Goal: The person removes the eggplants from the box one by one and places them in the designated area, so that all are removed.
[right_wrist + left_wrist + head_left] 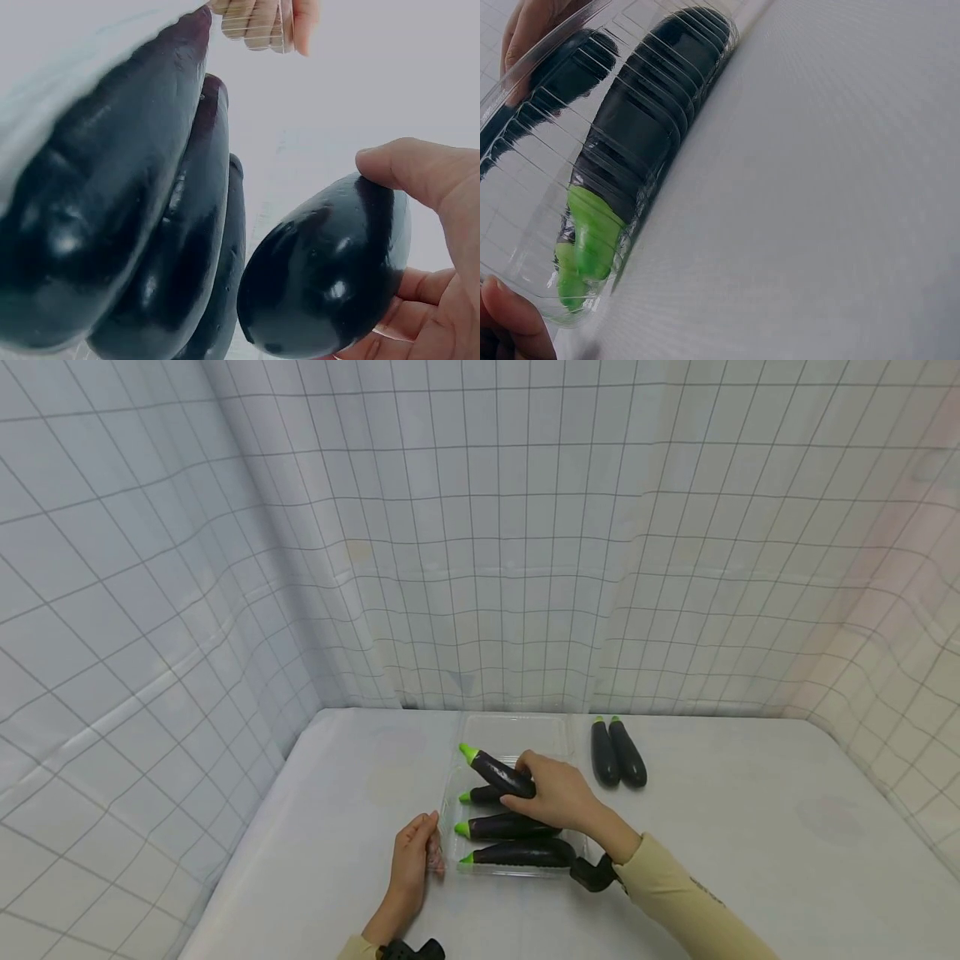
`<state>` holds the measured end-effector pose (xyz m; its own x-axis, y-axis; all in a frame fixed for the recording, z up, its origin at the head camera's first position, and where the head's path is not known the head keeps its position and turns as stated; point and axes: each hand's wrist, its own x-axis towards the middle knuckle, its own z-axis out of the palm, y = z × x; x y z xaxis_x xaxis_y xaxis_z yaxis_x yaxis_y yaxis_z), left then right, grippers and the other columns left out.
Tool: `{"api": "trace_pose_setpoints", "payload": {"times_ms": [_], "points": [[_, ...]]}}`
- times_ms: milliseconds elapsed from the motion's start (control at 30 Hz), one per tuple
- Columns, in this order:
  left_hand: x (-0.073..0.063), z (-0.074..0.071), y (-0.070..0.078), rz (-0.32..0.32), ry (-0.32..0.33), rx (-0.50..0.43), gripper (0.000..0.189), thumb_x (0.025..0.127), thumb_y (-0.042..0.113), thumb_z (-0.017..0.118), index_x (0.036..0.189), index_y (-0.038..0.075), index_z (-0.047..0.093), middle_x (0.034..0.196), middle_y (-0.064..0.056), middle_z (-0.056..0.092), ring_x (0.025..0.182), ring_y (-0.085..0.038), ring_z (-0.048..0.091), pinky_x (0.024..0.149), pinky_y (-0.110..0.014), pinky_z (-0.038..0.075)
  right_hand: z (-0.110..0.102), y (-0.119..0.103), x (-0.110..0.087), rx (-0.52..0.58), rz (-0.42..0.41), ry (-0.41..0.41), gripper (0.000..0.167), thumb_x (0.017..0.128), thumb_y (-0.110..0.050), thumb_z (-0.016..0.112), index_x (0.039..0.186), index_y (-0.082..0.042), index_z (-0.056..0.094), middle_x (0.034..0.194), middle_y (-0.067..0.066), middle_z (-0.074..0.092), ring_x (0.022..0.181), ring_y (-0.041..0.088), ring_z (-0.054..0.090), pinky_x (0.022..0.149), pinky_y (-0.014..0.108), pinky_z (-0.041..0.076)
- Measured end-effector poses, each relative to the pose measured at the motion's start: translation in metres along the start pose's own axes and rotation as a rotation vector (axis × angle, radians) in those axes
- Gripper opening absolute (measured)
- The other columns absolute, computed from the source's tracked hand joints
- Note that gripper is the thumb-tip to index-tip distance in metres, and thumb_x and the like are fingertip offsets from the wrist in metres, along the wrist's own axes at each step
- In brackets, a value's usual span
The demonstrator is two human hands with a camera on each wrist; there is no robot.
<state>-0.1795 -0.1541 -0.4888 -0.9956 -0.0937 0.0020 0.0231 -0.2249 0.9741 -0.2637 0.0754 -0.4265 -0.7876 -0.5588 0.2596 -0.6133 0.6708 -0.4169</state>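
A clear plastic clamshell container lies unfolded on the table, its lid spread out at the far side. Three eggplants with bright green stems, among them a front one and a middle one, lie side by side in it. My right hand grips another eggplant by its thick end, thumb and fingers on opposite sides, over the back of the container. Its stem points to the far left. At the container's left edge, my left hand holds the rim, with the thumb at the corner.
Two more eggplants lie together on the white table, right of the lid. White grid-patterned curtains hang behind the table and along both sides.
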Motion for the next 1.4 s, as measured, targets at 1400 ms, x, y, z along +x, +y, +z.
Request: {"api": "trace_pose_setpoints", "payload": {"times_ms": [1400], "points": [[0.0, -0.001, 0.0, 0.006, 0.006, 0.017, 0.045, 0.103, 0.015, 0.041, 0.078, -0.019, 0.026, 0.054, 0.001, 0.035, 0.041, -0.008, 0.036, 0.041, -0.021, 0.038, -0.012, 0.012, -0.01, 0.185, 0.051, 0.397, 0.041, 0.08, -0.043, 0.075, 0.1, -0.012, 0.056, 0.086, -0.003, 0.061, 0.061, 0.003, 0.055, 0.051, 0.024, 0.045]]}}
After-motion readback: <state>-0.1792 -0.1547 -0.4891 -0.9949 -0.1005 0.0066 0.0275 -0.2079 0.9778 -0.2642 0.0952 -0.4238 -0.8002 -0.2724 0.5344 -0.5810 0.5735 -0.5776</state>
